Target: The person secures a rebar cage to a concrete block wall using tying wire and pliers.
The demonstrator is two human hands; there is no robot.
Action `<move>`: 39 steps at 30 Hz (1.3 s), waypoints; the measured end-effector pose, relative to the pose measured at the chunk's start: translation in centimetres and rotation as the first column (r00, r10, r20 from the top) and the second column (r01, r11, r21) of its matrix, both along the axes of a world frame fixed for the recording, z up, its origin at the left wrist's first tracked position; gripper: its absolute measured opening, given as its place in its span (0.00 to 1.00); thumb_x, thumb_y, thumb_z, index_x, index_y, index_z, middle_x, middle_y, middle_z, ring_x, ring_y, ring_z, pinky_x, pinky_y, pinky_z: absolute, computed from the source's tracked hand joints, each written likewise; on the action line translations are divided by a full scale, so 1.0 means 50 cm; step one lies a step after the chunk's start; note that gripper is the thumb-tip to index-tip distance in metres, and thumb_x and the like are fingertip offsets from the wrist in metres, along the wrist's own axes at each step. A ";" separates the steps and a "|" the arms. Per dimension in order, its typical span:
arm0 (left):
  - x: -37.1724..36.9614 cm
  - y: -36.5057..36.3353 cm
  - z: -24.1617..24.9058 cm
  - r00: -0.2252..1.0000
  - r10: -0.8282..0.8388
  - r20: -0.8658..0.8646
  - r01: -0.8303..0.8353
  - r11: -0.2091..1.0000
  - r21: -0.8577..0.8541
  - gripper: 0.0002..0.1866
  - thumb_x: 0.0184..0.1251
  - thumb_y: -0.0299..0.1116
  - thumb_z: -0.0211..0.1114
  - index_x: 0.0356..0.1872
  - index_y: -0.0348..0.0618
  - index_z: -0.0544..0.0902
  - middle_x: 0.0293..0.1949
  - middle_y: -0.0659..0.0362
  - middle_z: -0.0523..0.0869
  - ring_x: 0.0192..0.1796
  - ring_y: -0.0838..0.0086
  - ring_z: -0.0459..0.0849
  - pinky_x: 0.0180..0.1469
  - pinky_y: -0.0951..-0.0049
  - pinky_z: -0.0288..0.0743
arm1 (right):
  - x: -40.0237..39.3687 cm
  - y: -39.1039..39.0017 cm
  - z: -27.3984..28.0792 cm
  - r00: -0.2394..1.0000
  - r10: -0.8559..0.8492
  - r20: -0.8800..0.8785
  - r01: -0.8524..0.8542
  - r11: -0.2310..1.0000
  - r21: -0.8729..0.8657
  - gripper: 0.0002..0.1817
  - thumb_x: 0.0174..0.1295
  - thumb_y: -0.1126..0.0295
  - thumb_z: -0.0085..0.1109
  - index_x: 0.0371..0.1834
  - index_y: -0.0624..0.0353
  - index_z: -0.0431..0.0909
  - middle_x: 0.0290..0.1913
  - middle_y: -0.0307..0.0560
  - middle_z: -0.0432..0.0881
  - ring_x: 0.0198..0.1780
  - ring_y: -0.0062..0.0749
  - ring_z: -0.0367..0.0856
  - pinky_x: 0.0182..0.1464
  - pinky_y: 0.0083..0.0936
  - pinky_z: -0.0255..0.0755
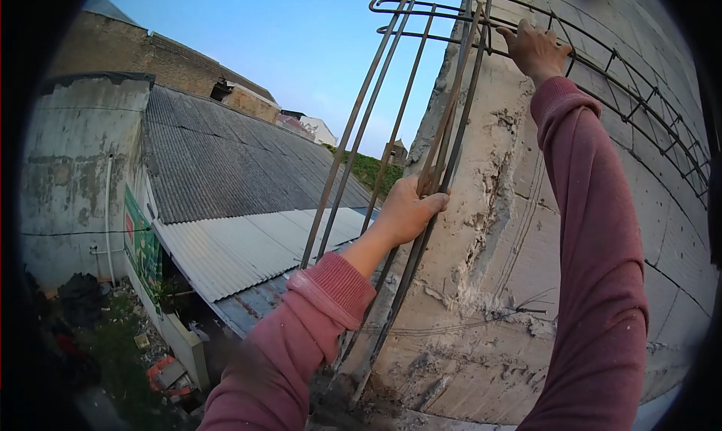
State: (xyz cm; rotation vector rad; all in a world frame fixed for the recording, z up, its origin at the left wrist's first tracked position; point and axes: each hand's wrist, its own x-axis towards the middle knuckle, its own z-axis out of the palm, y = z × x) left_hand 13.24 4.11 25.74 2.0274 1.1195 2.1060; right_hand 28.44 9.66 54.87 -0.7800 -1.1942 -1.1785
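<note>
From the head camera, the left hand (406, 209) is clenched around a bundle of upright steel bars (440, 149) that rise beside the rough concrete wall (496, 280). The fingers (435, 202) wrap around the bars from the near side, about midway up their visible length. The right hand (535, 49) reaches high and to the right, its fingers hooked over the horizontal rebar frame (624, 81) that runs along the top of the wall; it grasps one of the frame's bars near where the uprights bend over. Both arms wear dusky red sleeves (594, 280).

More upright bars (353, 138) stand just left of the gripped bundle, curving over at the top. A few thin wires (526, 309) stick out of the wall lower down. Far to the left and below lies a corrugated roof (226, 168), with a grey plastered wall (75, 183) beyond it and rubble on the ground (162, 371) beneath.
</note>
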 end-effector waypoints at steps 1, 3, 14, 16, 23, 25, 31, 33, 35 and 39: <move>0.004 -0.004 -0.003 0.999 -0.019 0.046 0.019 1.000 -0.004 0.26 0.66 0.38 0.60 0.63 0.38 0.70 0.43 0.57 0.83 0.41 0.77 0.83 0.36 0.78 0.78 | -0.005 0.002 0.002 1.000 -0.016 -0.015 0.016 1.000 0.000 0.33 0.67 0.37 0.31 0.60 0.48 0.69 0.58 0.50 0.76 0.62 0.46 0.71 0.59 0.66 0.53; 0.008 -0.011 -0.010 0.989 -0.052 0.137 0.053 0.999 -0.010 0.27 0.69 0.46 0.59 0.63 0.41 0.71 0.43 0.57 0.84 0.40 0.77 0.83 0.35 0.77 0.78 | -0.010 0.000 0.017 0.998 -0.009 -0.055 0.007 0.999 -0.033 0.32 0.68 0.38 0.31 0.61 0.49 0.68 0.59 0.50 0.75 0.63 0.47 0.70 0.60 0.67 0.51; 0.012 -0.026 -0.031 0.890 0.454 0.043 -0.442 0.836 0.324 0.16 0.75 0.40 0.46 0.49 0.37 0.72 0.22 0.47 0.77 0.23 0.62 0.76 0.29 0.63 0.68 | -0.023 -0.021 0.039 0.998 -0.018 -0.067 0.010 0.993 -0.120 0.33 0.68 0.38 0.29 0.68 0.48 0.59 0.64 0.53 0.69 0.66 0.48 0.67 0.63 0.69 0.48; 0.021 -0.032 -0.033 0.877 0.480 0.033 -0.469 0.840 0.273 0.13 0.74 0.35 0.45 0.49 0.38 0.71 0.23 0.45 0.77 0.25 0.54 0.78 0.31 0.61 0.69 | -0.022 -0.025 0.042 0.998 -0.013 -0.059 0.005 0.991 -0.137 0.34 0.68 0.38 0.29 0.69 0.48 0.59 0.64 0.54 0.69 0.66 0.49 0.67 0.63 0.69 0.48; 0.017 -0.034 -0.034 0.848 0.531 -0.013 -0.516 0.829 0.217 0.15 0.73 0.37 0.44 0.53 0.38 0.66 0.30 0.37 0.82 0.36 0.40 0.80 0.39 0.45 0.72 | -0.013 -0.056 0.069 0.999 -0.016 -0.035 0.012 0.992 -0.124 0.35 0.68 0.37 0.29 0.68 0.49 0.59 0.63 0.57 0.69 0.65 0.51 0.67 0.60 0.70 0.50; 0.015 -0.021 -0.037 0.843 0.538 -0.018 -0.513 0.813 0.276 0.16 0.73 0.37 0.44 0.53 0.37 0.66 0.30 0.37 0.82 0.36 0.39 0.80 0.39 0.45 0.72 | -0.012 -0.074 0.067 0.999 -0.007 -0.054 -0.001 0.988 -0.157 0.33 0.68 0.38 0.29 0.67 0.47 0.60 0.63 0.57 0.69 0.66 0.50 0.67 0.64 0.70 0.47; 0.031 -0.047 -0.039 0.800 0.599 -0.033 -0.583 0.790 0.189 0.12 0.73 0.34 0.47 0.49 0.37 0.67 0.28 0.39 0.80 0.34 0.40 0.79 0.36 0.47 0.70 | -0.010 -0.077 0.091 0.999 -0.014 -0.045 0.007 0.986 -0.168 0.34 0.67 0.37 0.30 0.68 0.48 0.59 0.63 0.57 0.69 0.66 0.50 0.67 0.63 0.69 0.48; 0.033 -0.051 -0.038 0.801 0.596 -0.050 -0.583 0.797 0.160 0.13 0.72 0.34 0.48 0.51 0.37 0.66 0.27 0.38 0.80 0.33 0.40 0.79 0.35 0.47 0.70 | -0.006 -0.068 0.099 0.999 -0.025 -0.040 0.020 0.993 -0.120 0.35 0.67 0.36 0.29 0.65 0.50 0.59 0.61 0.57 0.72 0.64 0.52 0.70 0.60 0.70 0.50; 0.032 -0.052 -0.038 0.811 0.582 -0.057 -0.569 0.808 0.153 0.14 0.72 0.34 0.48 0.51 0.37 0.65 0.27 0.38 0.80 0.33 0.40 0.79 0.35 0.47 0.71 | -0.005 -0.061 0.106 0.999 -0.017 -0.031 0.014 0.995 -0.099 0.35 0.67 0.36 0.28 0.64 0.51 0.60 0.60 0.58 0.73 0.62 0.54 0.71 0.59 0.70 0.52; 0.049 -0.049 -0.045 0.821 0.567 -0.068 -0.544 0.813 0.210 0.12 0.72 0.34 0.48 0.50 0.38 0.67 0.26 0.38 0.80 0.32 0.40 0.80 0.35 0.47 0.72 | 0.005 -0.059 0.116 1.000 -0.014 -0.021 0.011 0.994 -0.112 0.35 0.67 0.35 0.28 0.64 0.50 0.60 0.61 0.58 0.72 0.63 0.54 0.70 0.59 0.70 0.51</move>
